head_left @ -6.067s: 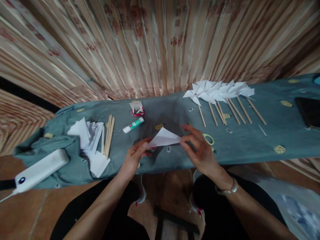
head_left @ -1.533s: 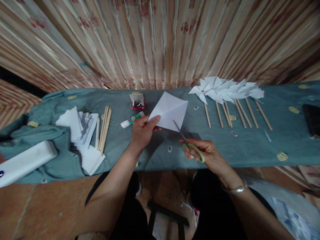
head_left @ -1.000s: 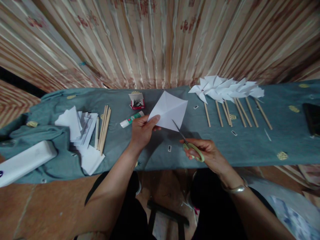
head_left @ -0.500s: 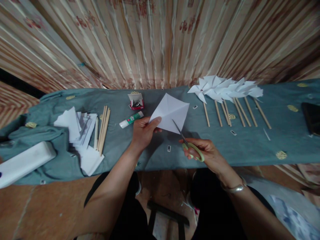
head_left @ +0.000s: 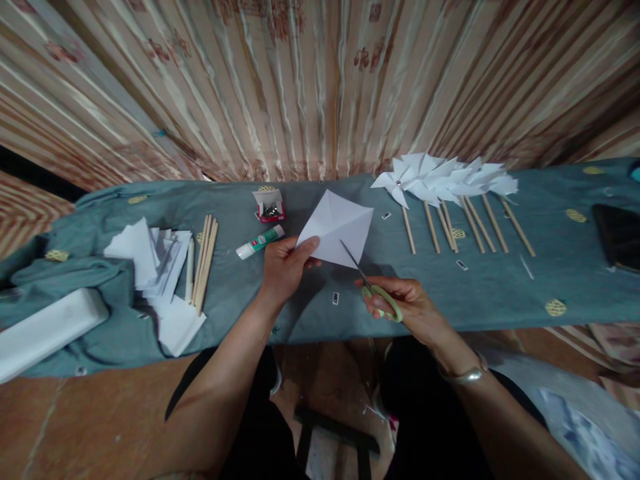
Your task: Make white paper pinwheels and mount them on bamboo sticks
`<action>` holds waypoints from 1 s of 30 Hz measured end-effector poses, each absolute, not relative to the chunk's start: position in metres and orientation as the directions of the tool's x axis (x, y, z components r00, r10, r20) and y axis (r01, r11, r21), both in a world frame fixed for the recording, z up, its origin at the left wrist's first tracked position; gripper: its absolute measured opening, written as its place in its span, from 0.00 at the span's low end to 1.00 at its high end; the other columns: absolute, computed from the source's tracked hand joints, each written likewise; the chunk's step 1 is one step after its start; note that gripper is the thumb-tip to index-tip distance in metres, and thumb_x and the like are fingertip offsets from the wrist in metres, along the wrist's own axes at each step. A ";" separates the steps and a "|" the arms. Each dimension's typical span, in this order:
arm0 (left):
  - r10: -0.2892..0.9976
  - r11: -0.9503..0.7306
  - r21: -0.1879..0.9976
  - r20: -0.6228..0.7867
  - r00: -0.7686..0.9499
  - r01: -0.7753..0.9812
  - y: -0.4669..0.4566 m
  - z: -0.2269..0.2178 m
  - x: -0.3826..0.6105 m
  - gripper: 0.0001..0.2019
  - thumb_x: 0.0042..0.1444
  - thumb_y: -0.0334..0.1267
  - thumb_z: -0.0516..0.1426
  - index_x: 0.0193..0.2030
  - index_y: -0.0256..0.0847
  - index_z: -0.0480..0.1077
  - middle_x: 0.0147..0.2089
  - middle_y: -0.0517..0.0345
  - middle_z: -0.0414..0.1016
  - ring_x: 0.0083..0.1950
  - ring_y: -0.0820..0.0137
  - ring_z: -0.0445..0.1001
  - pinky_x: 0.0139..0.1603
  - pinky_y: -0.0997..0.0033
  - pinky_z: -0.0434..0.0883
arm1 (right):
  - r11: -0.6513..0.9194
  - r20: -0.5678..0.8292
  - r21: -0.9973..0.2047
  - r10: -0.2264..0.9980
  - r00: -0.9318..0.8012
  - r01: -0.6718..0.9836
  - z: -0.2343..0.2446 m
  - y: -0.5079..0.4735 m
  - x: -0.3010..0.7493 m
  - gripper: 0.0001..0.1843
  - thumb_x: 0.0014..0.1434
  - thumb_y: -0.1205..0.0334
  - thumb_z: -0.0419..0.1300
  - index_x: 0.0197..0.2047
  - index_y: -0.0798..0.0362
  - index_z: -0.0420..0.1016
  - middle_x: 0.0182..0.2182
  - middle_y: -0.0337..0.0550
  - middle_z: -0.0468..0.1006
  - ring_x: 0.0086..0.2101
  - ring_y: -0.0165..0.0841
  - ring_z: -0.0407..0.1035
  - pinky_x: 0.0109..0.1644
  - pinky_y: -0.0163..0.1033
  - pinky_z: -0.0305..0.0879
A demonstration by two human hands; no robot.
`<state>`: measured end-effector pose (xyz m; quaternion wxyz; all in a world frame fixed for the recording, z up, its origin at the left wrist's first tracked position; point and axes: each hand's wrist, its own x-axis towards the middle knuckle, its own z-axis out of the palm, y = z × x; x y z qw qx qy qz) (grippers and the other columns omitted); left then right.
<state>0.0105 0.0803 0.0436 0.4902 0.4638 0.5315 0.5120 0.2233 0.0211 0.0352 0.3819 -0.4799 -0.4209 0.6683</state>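
"What's toward the worktop's (head_left: 500, 290) left end?"

"Loose white papers (head_left: 163, 260), then bare wooden sticks (head_left: 204, 267); both look unused, so I'd guess plenty is left."

"And next along?"

"A glue stick (head_left: 260, 242), with an open box of small metal pieces (head_left: 271, 210) beyond it, near the far edge."

"The hands?"

"The left hand (head_left: 285, 270) pinches a creased paper square (head_left: 335, 223) above the worktop's middle. The right hand (head_left: 403, 300) grips scissors (head_left: 369, 288), a blade lying over the square's near corner."

"Is that cut made?"

"Can't tell. The square looks folded, but not yet shaped."

"Anything done?"

"Right of centre, along the far edge: overlapping paper pinwheels (head_left: 440, 181) on sticks, seemingly finished."
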 end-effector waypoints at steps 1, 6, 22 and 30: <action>0.995 0.048 0.999 -0.049 -0.087 -0.013 0.080 0.044 0.010 0.10 0.50 0.46 0.64 0.26 0.41 0.78 0.25 0.60 0.78 0.22 0.73 0.71 0.24 0.73 0.68 | -0.355 -0.317 -0.927 0.914 -0.253 -0.122 0.035 0.021 0.223 0.20 0.43 0.53 0.74 0.39 0.50 0.83 0.21 0.35 0.75 0.20 0.24 0.64 0.24 0.31 0.64; 0.995 0.054 0.998 -0.057 -0.087 -0.036 0.080 0.046 0.011 0.11 0.48 0.46 0.64 0.26 0.41 0.78 0.25 0.60 0.77 0.23 0.73 0.72 0.24 0.73 0.68 | -0.381 -0.329 -0.910 0.904 -0.271 -0.165 0.037 0.021 0.222 0.21 0.42 0.53 0.74 0.40 0.52 0.83 0.21 0.36 0.76 0.20 0.24 0.65 0.24 0.31 0.66; 0.992 0.035 0.994 -0.047 -0.121 -0.102 0.078 0.047 0.011 0.11 0.44 0.47 0.67 0.28 0.43 0.77 0.26 0.61 0.78 0.22 0.72 0.73 0.22 0.73 0.69 | -0.335 -0.278 -0.909 0.931 -0.236 -0.249 0.051 0.009 0.212 0.21 0.40 0.54 0.75 0.39 0.53 0.83 0.22 0.34 0.77 0.21 0.22 0.67 0.25 0.29 0.67; 0.992 0.011 0.994 -0.025 -0.123 -0.107 0.077 0.053 0.007 0.07 0.43 0.43 0.67 0.25 0.43 0.76 0.25 0.62 0.77 0.23 0.73 0.72 0.23 0.74 0.69 | -0.279 -0.227 -0.933 0.946 -0.230 -0.227 0.055 0.003 0.206 0.20 0.43 0.55 0.74 0.40 0.52 0.83 0.21 0.33 0.76 0.21 0.22 0.67 0.27 0.30 0.68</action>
